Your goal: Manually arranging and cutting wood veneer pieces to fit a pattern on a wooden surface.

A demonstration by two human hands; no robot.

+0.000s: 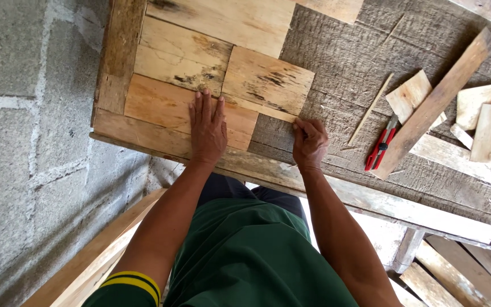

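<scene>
Your left hand (207, 129) lies flat on pale wooden tiles (200, 85); their faces look sawn smooth, matt, with dark stains and grain lines. Your right hand (309, 142) touches the grey workbench board (359, 62), which is weathered wood, rough and fibrous. The utility knife (381, 149) has a red plastic body, a little glossy. The offcuts (484, 125) are bare light wood. The wall (24, 113) is coarse grey concrete block.

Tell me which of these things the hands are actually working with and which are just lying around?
In use: left hand flat on the fitted wood panels; right hand at the thin strip's end.
Lying about: red utility knife, long plank, loose offcuts, thin sliver.
</scene>
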